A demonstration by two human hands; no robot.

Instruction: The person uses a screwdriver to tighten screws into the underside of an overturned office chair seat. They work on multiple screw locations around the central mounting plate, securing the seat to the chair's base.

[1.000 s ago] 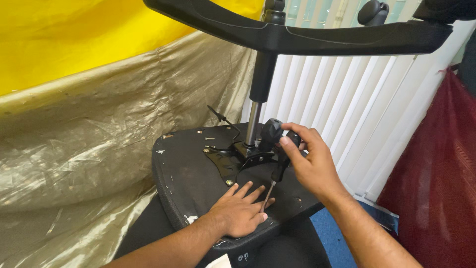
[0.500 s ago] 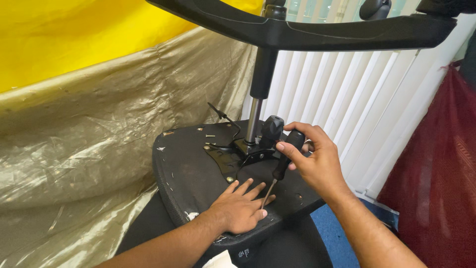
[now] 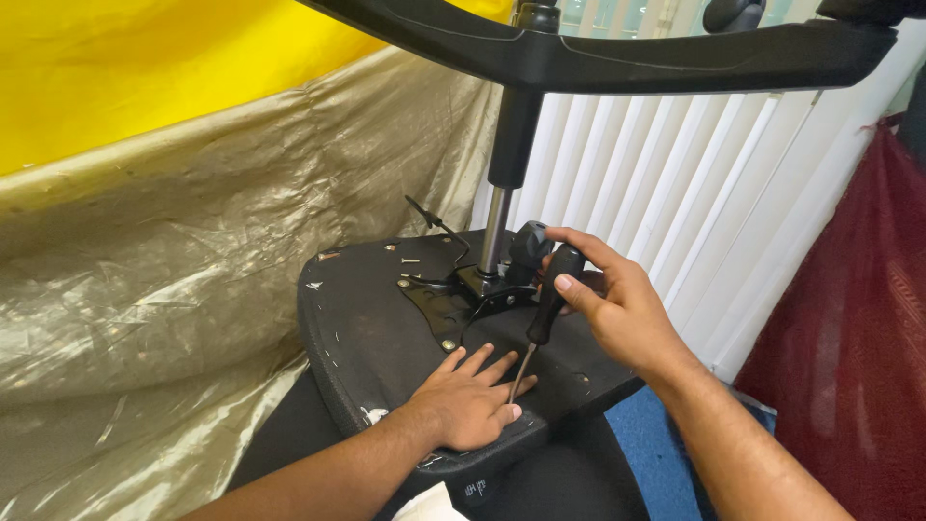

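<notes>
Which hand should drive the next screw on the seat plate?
Right, probably: the right hand already grips the screwdriver, tip down by the plate. The left hand lies flat on the seat.

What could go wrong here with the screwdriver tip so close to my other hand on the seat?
The screwdriver, held by the right hand, has its tip down beside the fingers of the left hand lying flat on the upturned seat underside; a slip might jab them. Loose screws lie near the seat's far edge and may roll off if it shifts.
</notes>
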